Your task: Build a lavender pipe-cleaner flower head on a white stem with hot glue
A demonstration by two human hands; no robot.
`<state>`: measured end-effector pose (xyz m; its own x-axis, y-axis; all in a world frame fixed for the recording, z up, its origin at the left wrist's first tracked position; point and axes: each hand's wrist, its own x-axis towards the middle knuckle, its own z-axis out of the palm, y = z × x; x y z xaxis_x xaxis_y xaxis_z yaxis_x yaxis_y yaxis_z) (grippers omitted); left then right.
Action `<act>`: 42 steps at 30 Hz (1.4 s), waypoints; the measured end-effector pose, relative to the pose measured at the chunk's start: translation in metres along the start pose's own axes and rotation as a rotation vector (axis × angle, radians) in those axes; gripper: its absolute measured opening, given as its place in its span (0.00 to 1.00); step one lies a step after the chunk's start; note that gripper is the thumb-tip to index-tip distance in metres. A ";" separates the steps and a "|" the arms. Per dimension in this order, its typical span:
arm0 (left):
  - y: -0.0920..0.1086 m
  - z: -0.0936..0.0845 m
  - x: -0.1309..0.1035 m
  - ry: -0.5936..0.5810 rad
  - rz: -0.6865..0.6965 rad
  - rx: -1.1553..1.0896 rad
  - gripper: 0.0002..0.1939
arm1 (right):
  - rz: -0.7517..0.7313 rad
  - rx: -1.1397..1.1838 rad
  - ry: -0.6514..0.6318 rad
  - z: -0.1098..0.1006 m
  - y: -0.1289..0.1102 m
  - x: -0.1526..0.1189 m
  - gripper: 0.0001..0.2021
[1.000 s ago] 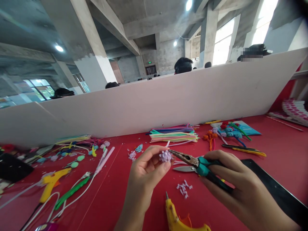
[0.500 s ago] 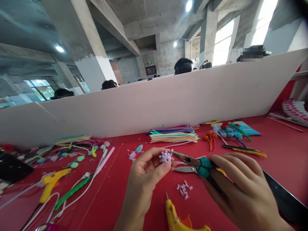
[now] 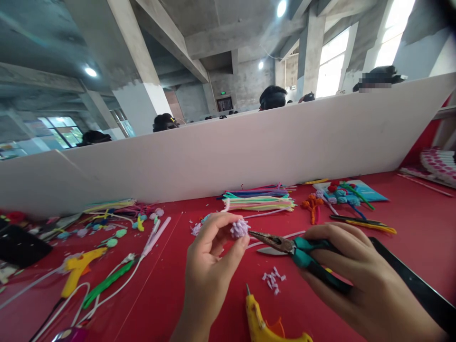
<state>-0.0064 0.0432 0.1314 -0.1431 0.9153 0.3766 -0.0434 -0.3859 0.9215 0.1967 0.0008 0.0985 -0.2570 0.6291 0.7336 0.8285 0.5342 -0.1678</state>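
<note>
A small lilac ball of fuzzy stem pieces (image 3: 240, 228) is pinched between the thumb and fingers of my left hand (image 3: 213, 266). My right hand (image 3: 359, 275) is wrapped round the long-nose pliers (image 3: 302, 251), which have teal and black handles and rusty jaws. The pliers' tip is at the right side of the ball; whether it touches is hard to tell. Under the pliers, scissor blades (image 3: 271, 251) show on the red table. Short lilac pieces (image 3: 273, 279) lie below them, near a yellow glue gun (image 3: 258, 320).
Bundled coloured stems (image 3: 258, 202) lie against the white partition (image 3: 213, 156). At the left are another yellow glue gun (image 3: 79, 268), a green tool (image 3: 109, 284) and white cords. A black flat object (image 3: 416, 280) lies at the right, beyond it stem figures (image 3: 312, 205) on the far side.
My left hand and the lilac ball have moved slightly left. The pliers' tip has come down from the ball's top to its right side, and their handles are spread wider.
</note>
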 end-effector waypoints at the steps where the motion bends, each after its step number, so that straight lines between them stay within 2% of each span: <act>1: 0.000 0.000 0.000 0.006 0.002 0.003 0.10 | 0.015 0.030 -0.019 0.000 0.000 0.000 0.02; 7: 0.003 -0.001 0.002 -0.045 -0.163 -0.135 0.11 | 0.100 0.112 0.000 -0.002 0.001 0.004 0.07; 11: 0.002 0.000 0.002 -0.056 -0.161 -0.130 0.11 | 0.103 0.134 -0.043 -0.003 0.002 0.003 0.06; 15: 0.000 0.000 0.002 -0.094 -0.170 -0.141 0.12 | 0.108 0.147 -0.041 -0.003 0.001 0.002 0.05; 18: 0.000 0.001 0.001 -0.080 -0.177 -0.160 0.12 | 0.108 0.163 -0.044 -0.003 -0.001 0.001 0.06; 23: 0.001 0.002 -0.001 -0.068 -0.203 -0.156 0.12 | 0.107 0.181 0.012 -0.002 -0.003 0.003 0.09; 29: 0.001 0.002 -0.002 -0.089 -0.199 -0.127 0.13 | 0.072 0.167 0.025 -0.002 -0.004 0.004 0.06; 34: 0.001 0.001 -0.001 -0.145 -0.166 -0.145 0.08 | 0.041 0.168 0.012 -0.004 -0.005 0.004 0.05; 42: -0.001 -0.002 0.001 -0.215 -0.203 -0.224 0.04 | 0.106 0.224 -0.063 -0.005 -0.003 0.004 0.04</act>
<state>-0.0090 0.0442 0.1309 0.1004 0.9699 0.2217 -0.2686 -0.1882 0.9447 0.1957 -0.0013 0.1052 -0.2112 0.7182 0.6630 0.7235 0.5710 -0.3880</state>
